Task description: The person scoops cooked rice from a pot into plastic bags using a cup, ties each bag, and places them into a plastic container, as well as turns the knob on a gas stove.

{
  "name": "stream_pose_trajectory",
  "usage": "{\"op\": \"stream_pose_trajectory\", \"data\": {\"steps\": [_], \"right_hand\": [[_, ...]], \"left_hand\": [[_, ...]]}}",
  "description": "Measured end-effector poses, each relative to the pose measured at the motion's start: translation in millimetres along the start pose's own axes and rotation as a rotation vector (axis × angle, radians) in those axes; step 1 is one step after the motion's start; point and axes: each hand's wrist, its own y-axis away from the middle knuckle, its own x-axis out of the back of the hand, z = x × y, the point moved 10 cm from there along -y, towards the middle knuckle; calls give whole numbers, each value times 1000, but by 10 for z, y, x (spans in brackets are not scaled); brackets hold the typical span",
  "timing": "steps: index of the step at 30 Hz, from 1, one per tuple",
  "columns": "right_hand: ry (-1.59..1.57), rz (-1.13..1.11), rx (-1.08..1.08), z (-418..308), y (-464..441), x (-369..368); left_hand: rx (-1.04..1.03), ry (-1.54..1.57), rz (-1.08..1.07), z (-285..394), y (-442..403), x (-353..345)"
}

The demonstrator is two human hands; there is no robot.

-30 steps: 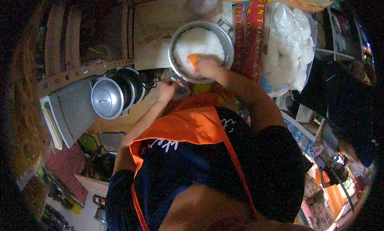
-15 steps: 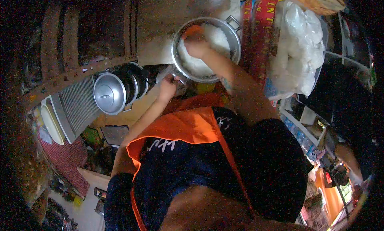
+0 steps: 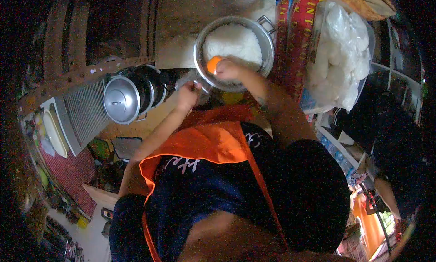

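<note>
A large metal pot [image 3: 198, 64] with a side handle holds a white, rice-like mass [image 3: 234, 42]. Over the near part of the pot, my right hand [image 3: 228, 70] is closed around a small orange cup [image 3: 213, 64]. What the cup contains is hidden. My left hand [image 3: 187, 96] is at the pot's near-left rim, beside its handle. Its fingers are closed on a clear, thin plastic bag [image 3: 185, 77], which looks crumpled.
Right of the pot lie red printed sacks [image 3: 297, 48] and a clear tub [image 3: 361, 87] heaped with white-filled plastic bags [image 3: 338, 48]. Lidded metal pots [image 3: 121, 100] stand at left, near a ribbed grey panel [image 3: 86, 114]. Another person [image 3: 395, 139] is at far right.
My right hand has drawn the orange cup from the far-left part of the pot toward its near side. The white mass is more exposed. My left hand has barely moved.
</note>
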Motion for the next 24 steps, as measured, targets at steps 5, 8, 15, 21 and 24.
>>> {"op": "stream_pose_trajectory", "data": {"steps": [5,8,15,21,24], "right_hand": [[-56,-55,-38,43,106,-131],[69,-31,-53,8,42,-149],[-194,-4,-26,-56,436,-19],[-1367,351,-443,246,824,235],[-1475,481,-459,635,919,197]], "left_hand": [[-20,71,-93,-2,4,-77],[-65,114,-58,-53,-37,-90],[-130,228,0,-223,-103,-180],[-51,13,-156,-630,-247,-86],[6,225,-211,-500,-144,405]]}}
